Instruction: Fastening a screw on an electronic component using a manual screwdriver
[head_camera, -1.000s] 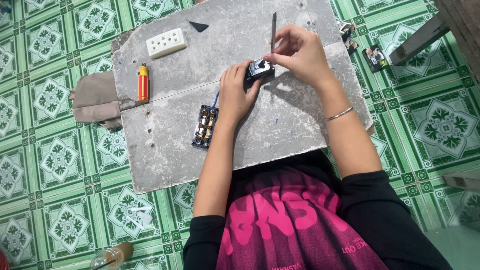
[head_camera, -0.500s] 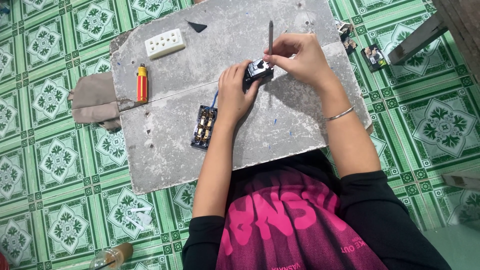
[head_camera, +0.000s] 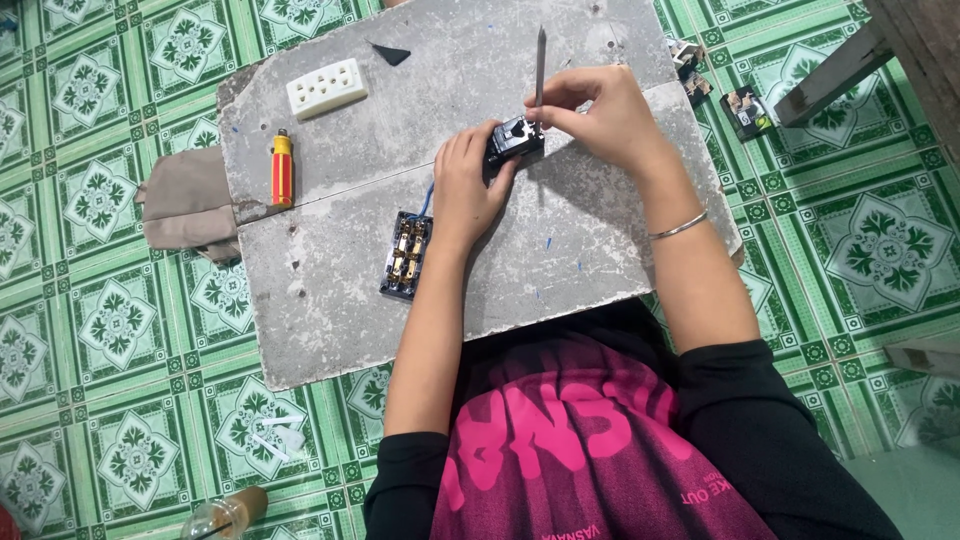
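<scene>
Green patterned tiles surround a grey slab (head_camera: 330, 290). Left hand (head_camera: 465, 190) closes on a black part (head_camera: 515, 140) just beyond its fingertips; right hand (head_camera: 600, 115) pinches an upright screwdriver (head_camera: 540, 65) over it. An opened socket (head_camera: 405, 255), wired, lies beside the left wrist, unassembled.

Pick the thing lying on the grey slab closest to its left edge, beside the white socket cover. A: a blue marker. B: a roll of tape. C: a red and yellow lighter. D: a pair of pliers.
C: a red and yellow lighter lies on the grey slab near its left edge, just below the white socket cover; no pliers, tape or marker show there.
</scene>
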